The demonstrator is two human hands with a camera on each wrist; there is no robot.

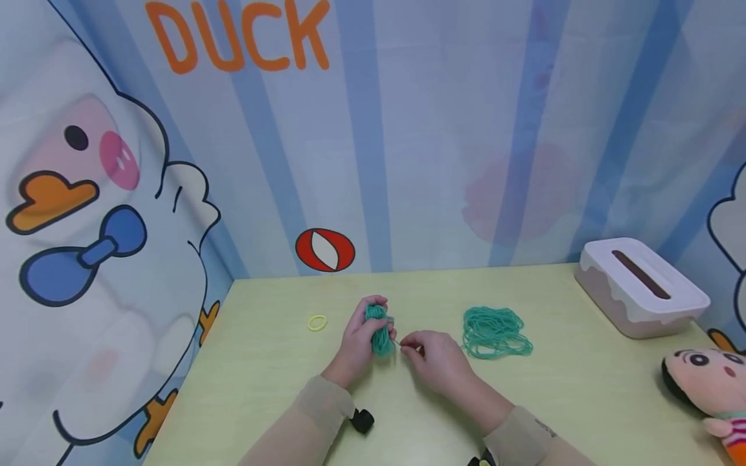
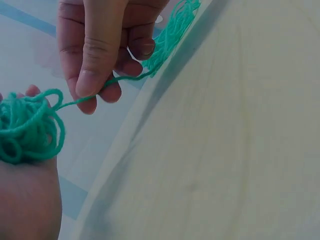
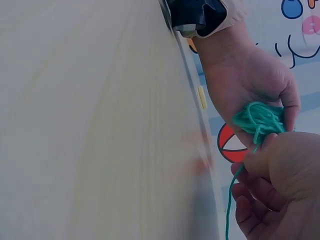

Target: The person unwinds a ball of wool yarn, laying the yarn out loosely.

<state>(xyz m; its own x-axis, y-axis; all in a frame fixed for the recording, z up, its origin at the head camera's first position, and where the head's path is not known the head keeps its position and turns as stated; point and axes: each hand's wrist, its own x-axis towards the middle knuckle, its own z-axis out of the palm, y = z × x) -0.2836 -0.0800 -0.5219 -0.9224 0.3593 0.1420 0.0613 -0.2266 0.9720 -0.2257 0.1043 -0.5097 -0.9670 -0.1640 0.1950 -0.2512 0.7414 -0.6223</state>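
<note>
My left hand [image 1: 357, 333] grips a bundle of green yarn [image 1: 380, 331], with the thumb across its front. A small grey piece [image 1: 390, 320] shows at the bundle's right side; what it is I cannot tell. Just to the right, my right hand [image 1: 440, 362] pinches the strand of yarn [image 2: 76, 101] between thumb and forefinger. That strand runs from the bundle through the right fingers toward a loose pile of green yarn [image 1: 495, 331] on the table. In the right wrist view the bundle [image 3: 259, 120] lies against the left palm, and the strand hangs below the right fingers.
A yellow ring [image 1: 317, 323] lies on the table [image 1: 268, 388] left of the hands. At the back right stands a white-lidded tissue box [image 1: 647, 285], with a doll [image 1: 708, 382] at the right edge. A printed curtain [image 1: 419, 129] rises behind the table.
</note>
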